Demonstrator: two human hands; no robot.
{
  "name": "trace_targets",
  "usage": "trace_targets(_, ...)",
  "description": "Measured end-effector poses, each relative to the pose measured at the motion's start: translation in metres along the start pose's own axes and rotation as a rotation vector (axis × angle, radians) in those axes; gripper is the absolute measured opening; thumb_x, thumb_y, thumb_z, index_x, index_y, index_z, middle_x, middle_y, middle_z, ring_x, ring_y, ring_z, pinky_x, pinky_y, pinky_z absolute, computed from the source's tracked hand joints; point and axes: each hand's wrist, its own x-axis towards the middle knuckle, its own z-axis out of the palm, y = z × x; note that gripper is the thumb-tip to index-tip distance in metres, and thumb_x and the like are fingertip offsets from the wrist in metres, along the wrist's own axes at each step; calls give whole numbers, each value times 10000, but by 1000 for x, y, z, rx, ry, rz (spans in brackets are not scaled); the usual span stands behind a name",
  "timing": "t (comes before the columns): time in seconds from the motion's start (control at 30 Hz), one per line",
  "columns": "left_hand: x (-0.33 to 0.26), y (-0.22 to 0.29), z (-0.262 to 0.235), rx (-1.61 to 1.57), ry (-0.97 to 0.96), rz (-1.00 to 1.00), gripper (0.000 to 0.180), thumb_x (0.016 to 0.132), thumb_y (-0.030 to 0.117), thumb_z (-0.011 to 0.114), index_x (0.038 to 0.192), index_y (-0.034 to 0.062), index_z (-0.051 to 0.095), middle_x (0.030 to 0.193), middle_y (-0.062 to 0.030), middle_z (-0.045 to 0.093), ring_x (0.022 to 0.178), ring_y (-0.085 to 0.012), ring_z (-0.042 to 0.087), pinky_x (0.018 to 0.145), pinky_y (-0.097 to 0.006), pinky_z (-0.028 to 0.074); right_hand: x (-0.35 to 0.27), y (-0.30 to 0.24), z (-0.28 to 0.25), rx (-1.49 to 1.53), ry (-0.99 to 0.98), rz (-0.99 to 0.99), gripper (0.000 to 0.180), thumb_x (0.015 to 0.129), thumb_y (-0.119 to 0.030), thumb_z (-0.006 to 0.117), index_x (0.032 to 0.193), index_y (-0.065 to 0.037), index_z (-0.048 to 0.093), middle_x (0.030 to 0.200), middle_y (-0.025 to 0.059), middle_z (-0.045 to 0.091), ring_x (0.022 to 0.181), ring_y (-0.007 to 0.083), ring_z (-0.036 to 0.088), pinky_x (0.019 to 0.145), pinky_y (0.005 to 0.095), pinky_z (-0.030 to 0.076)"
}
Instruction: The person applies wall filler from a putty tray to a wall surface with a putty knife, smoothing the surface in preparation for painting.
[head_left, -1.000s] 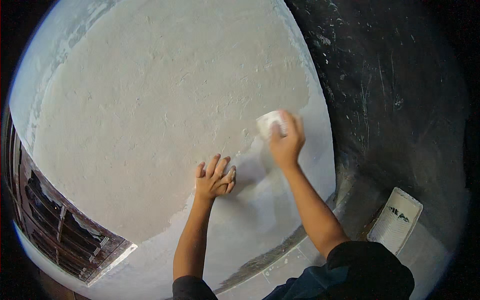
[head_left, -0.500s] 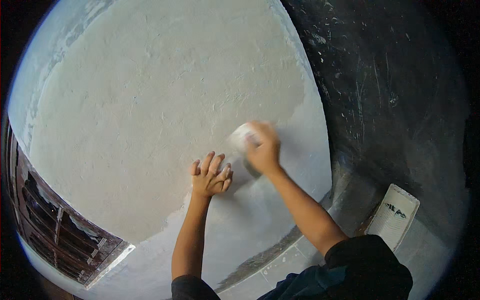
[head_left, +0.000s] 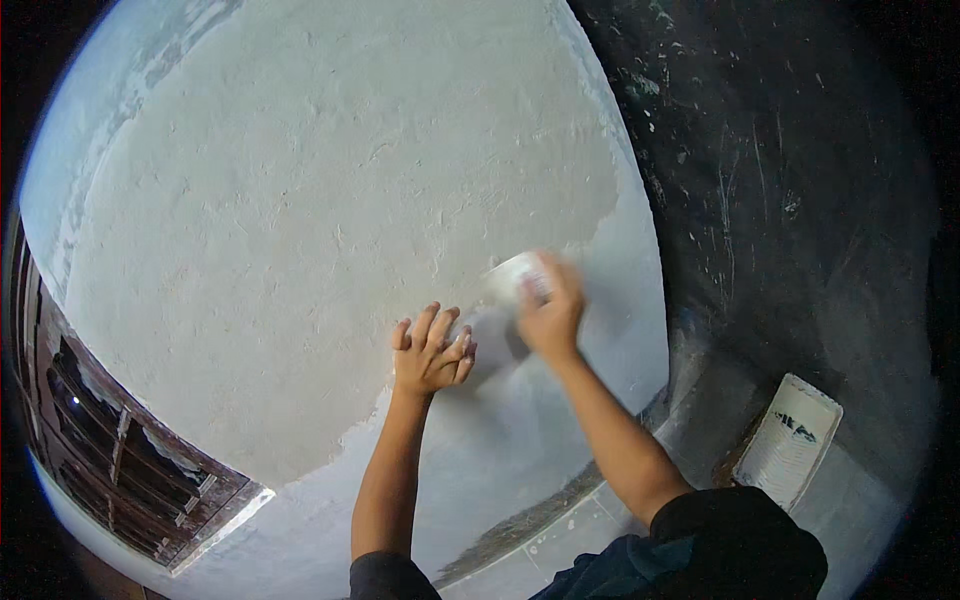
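My right hand (head_left: 552,312) is closed around a white flat pad (head_left: 513,279), blurred by motion and pressed to the wall; its exact kind cannot be made out. The wall (head_left: 330,200) carries a large beige-grey coat with small ridges and bumps, and a paler, bluish-white band runs below and around it. To the left of the pad, my left hand (head_left: 432,350) rests against the wall near the lower edge of the beige coat. Its fingers are spread and slightly bent, with white specks on some fingertips, and it holds nothing.
A white paint tray (head_left: 792,440) with dark marks stands on the grey floor at the lower right. A dark, paint-scratched surface (head_left: 770,200) borders the wall on the right. At the lower left is a brown slatted wooden window frame (head_left: 120,450).
My right hand and the white pad have shifted a little to the right along the wall. My left hand keeps nearly the same place and pose. The view has shifted slightly.
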Motion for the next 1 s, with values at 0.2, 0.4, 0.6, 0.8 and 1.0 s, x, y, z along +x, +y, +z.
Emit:
trace_targets(0.2, -1, 0, -1, -14, 11, -3, 326, 769, 325, 571, 1069, 263, 460, 1203, -5, 546, 1113, -219, 531, 969, -455, 252, 3, 12, -8, -74, -34, 85, 370, 772, -72, 625, 1139, -68, 585, 1057, 151, 587, 925, 342, 605, 764, 416, 496)
trace_targets(0.4, -4, 2, 1, -45, 28, -19, 309, 763, 316, 572, 1051, 256, 479, 1204, -7, 540, 1117, -221, 524, 938, -448, 270, -12, -35, 13, 221, -252, -187, 362, 762, -38, 627, 1120, -74, 594, 1051, 151, 609, 943, 350, 594, 776, 418, 490)
trace_targets(0.6, -3, -1, 0, -30, 11, 7, 269, 765, 322, 577, 1018, 255, 512, 1202, -9, 547, 1118, -217, 521, 945, -448, 271, 19, -14, 12, 82, 80, -74, 362, 752, -7, 623, 1108, -71, 597, 979, 149, 592, 886, 359, 589, 727, 419, 480)
trace_targets(0.8, 2, 2, -3, -10, -74, 44, 360, 733, 306, 574, 1075, 248, 478, 1174, -31, 538, 1089, -237, 516, 898, -438, 284, 15, 5, 15, 19, 46, -2, 353, 759, -22, 632, 1108, -61, 595, 1013, 143, 597, 922, 342, 594, 745, 402, 484)
trace_targets(1.0, -1, 0, -3, -14, -43, 59, 397, 719, 283, 603, 1081, 241, 447, 1161, -24, 555, 1071, -227, 535, 900, -440, 273, 2, -1, 8, 113, -96, -116, 355, 748, -46, 650, 1099, -53, 603, 1009, 151, 619, 912, 349, 608, 788, 391, 489)
